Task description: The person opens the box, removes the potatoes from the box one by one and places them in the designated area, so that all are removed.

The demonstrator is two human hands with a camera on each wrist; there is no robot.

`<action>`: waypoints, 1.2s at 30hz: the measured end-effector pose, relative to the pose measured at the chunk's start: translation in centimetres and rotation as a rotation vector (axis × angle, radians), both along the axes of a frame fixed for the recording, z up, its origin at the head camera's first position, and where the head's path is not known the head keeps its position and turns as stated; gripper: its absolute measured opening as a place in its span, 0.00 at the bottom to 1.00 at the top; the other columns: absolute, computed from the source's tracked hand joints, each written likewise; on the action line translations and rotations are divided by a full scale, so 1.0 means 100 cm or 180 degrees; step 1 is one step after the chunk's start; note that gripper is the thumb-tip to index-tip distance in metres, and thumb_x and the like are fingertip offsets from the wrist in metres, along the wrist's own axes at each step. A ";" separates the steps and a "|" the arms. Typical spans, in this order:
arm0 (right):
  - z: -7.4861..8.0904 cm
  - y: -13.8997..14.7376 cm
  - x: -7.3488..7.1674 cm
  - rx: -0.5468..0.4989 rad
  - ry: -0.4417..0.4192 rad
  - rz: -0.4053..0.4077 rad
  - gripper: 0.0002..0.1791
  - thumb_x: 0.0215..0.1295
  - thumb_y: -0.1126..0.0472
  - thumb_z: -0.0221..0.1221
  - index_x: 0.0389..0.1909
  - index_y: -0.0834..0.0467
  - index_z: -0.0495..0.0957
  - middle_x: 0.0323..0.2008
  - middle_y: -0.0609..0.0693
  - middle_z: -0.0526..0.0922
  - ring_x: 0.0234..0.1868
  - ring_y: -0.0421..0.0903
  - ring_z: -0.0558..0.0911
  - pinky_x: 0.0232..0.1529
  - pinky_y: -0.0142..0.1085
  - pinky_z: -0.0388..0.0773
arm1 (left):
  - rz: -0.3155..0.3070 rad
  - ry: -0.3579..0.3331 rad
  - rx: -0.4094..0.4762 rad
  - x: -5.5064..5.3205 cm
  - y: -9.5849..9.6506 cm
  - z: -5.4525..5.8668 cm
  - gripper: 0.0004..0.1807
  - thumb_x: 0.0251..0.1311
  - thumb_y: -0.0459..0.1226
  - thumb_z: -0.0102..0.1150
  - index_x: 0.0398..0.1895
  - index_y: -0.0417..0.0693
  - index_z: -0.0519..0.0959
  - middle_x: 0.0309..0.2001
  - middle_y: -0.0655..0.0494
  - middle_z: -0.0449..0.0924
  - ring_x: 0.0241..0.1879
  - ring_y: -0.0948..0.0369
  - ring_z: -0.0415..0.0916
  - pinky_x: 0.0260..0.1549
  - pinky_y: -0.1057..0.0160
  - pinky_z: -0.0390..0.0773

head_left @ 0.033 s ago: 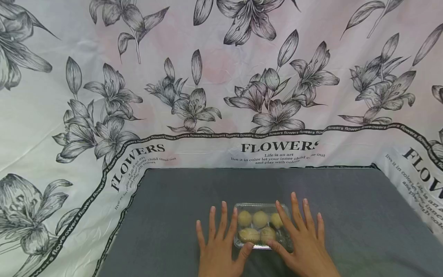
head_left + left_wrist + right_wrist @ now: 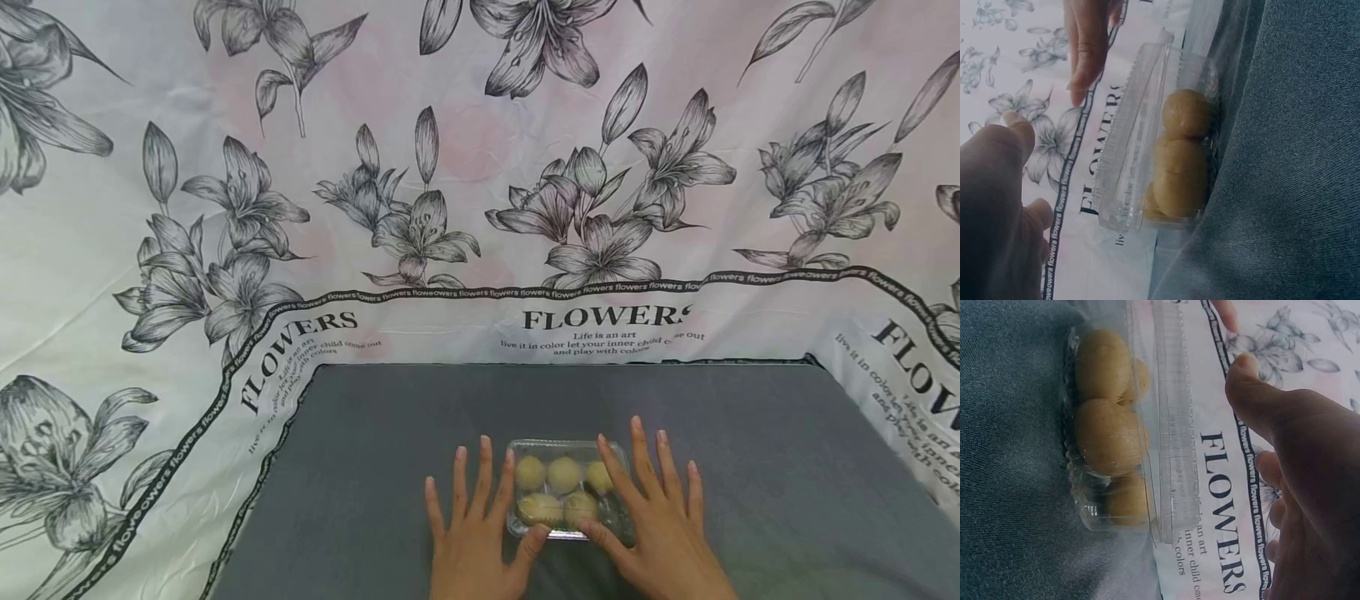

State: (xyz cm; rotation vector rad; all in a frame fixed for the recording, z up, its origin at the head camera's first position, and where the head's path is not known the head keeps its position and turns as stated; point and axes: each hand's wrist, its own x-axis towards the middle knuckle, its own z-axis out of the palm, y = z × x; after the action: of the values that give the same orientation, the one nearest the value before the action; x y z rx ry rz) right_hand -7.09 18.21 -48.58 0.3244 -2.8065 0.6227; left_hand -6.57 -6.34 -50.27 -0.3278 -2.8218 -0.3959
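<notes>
the left hand (image 2: 480,537) and right hand (image 2: 663,529) hover spread above a clear plastic container (image 2: 555,446) on the grey table (image 2: 405,417), fingers straight and released, gripping nothing. what look like five potatoes (image 2: 564,475) sit inside; the near right corner seems vacant. whether the lid (image 2: 1175,425) is latched i cannot tell: if not, lifting by it could spill them, and uneven weight could tip the flimsy tray.

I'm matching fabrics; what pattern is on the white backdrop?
The backdrop has dark line-drawn flowers and printed lettering; the head view shows it best.
</notes>
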 end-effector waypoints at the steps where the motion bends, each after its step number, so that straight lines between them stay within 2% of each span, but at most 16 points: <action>1: 0.000 0.000 0.000 0.0003 -0.0011 -0.0004 0.56 0.65 0.32 0.67 0.87 0.38 0.48 0.87 0.52 0.31 0.85 0.63 0.31 0.74 0.74 0.21 | -0.0009 0.0002 -0.0009 0.000 0.000 0.000 0.47 0.72 0.71 0.46 0.87 0.70 0.44 0.88 0.61 0.35 0.86 0.48 0.30 0.73 0.39 0.09; 5: 0.000 0.000 0.000 0.0002 -0.0042 -0.0010 0.55 0.66 0.31 0.67 0.87 0.38 0.48 0.87 0.52 0.30 0.85 0.62 0.30 0.74 0.74 0.22 | -0.0049 -0.0058 0.0021 0.001 0.000 0.000 0.47 0.73 0.71 0.44 0.88 0.71 0.41 0.88 0.61 0.34 0.86 0.47 0.31 0.73 0.40 0.07; 10: 0.001 -0.001 0.002 -0.0013 -0.0058 0.0009 0.55 0.66 0.32 0.67 0.87 0.37 0.47 0.87 0.52 0.30 0.85 0.63 0.30 0.74 0.73 0.21 | -0.0065 -0.0130 0.0027 0.003 0.001 -0.002 0.47 0.73 0.71 0.44 0.88 0.69 0.42 0.88 0.62 0.33 0.86 0.48 0.31 0.73 0.42 0.06; 16: 0.001 -0.001 0.003 -0.0036 -0.0063 0.0015 0.57 0.66 0.33 0.68 0.87 0.39 0.46 0.87 0.52 0.31 0.85 0.63 0.32 0.75 0.74 0.23 | -0.0131 0.0000 0.0022 0.004 0.000 -0.004 0.48 0.74 0.69 0.46 0.88 0.60 0.48 0.88 0.59 0.37 0.86 0.50 0.34 0.75 0.47 0.08; 19: 0.001 0.001 0.003 -0.0075 -0.0111 0.0015 0.58 0.66 0.34 0.68 0.87 0.40 0.44 0.87 0.53 0.33 0.85 0.63 0.35 0.76 0.72 0.23 | -0.0202 -0.0091 0.0161 0.005 -0.001 -0.005 0.50 0.74 0.68 0.48 0.88 0.56 0.46 0.87 0.56 0.39 0.86 0.52 0.35 0.76 0.53 0.10; 21: 0.001 0.002 0.003 -0.0110 -0.0177 0.0015 0.58 0.67 0.33 0.68 0.87 0.41 0.43 0.87 0.54 0.34 0.85 0.64 0.38 0.76 0.72 0.23 | -0.0243 -0.0200 0.0274 0.005 -0.001 -0.005 0.51 0.74 0.68 0.49 0.88 0.53 0.44 0.87 0.54 0.39 0.85 0.52 0.38 0.81 0.50 0.21; 23: 0.002 0.004 0.003 -0.0171 -0.0262 0.0030 0.58 0.68 0.34 0.67 0.88 0.42 0.42 0.87 0.54 0.36 0.85 0.66 0.42 0.77 0.71 0.24 | -0.0272 -0.0330 0.0390 0.005 -0.001 -0.004 0.53 0.73 0.68 0.49 0.88 0.51 0.42 0.87 0.53 0.38 0.85 0.50 0.41 0.83 0.46 0.38; 26: 0.002 0.008 0.001 -0.0291 -0.0365 0.0088 0.58 0.69 0.35 0.66 0.88 0.45 0.41 0.87 0.56 0.39 0.83 0.68 0.49 0.79 0.69 0.32 | -0.0309 -0.0486 0.0520 0.004 -0.002 -0.004 0.56 0.72 0.70 0.49 0.88 0.47 0.40 0.87 0.50 0.36 0.83 0.47 0.47 0.77 0.38 0.59; 29: 0.003 0.011 0.000 -0.0388 -0.0457 0.0154 0.58 0.70 0.35 0.66 0.88 0.48 0.42 0.86 0.59 0.43 0.81 0.69 0.54 0.80 0.67 0.42 | -0.0391 -0.0699 0.0709 0.004 -0.004 -0.005 0.59 0.72 0.71 0.49 0.87 0.44 0.38 0.87 0.47 0.33 0.82 0.43 0.48 0.73 0.35 0.65; 32: 0.005 0.012 0.000 -0.0431 -0.0587 0.0163 0.57 0.70 0.33 0.65 0.87 0.50 0.44 0.85 0.60 0.46 0.81 0.70 0.56 0.77 0.68 0.52 | -0.0513 -0.0968 0.0978 0.002 -0.007 -0.007 0.60 0.71 0.70 0.51 0.87 0.45 0.35 0.87 0.47 0.31 0.81 0.39 0.51 0.62 0.32 0.76; 36: 0.006 0.015 0.001 -0.0384 -0.0673 0.0162 0.57 0.69 0.31 0.64 0.87 0.53 0.48 0.84 0.62 0.49 0.79 0.72 0.57 0.69 0.75 0.61 | -0.0661 -0.1399 0.1473 -0.002 -0.011 -0.012 0.62 0.71 0.67 0.56 0.86 0.44 0.31 0.86 0.43 0.28 0.80 0.33 0.49 0.57 0.27 0.77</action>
State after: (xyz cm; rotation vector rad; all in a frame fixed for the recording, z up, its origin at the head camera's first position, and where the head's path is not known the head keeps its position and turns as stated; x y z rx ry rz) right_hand -6.97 19.67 -48.02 0.3246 -2.9500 0.8817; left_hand -6.78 -7.46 -51.49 -0.4795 -2.9835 -1.2786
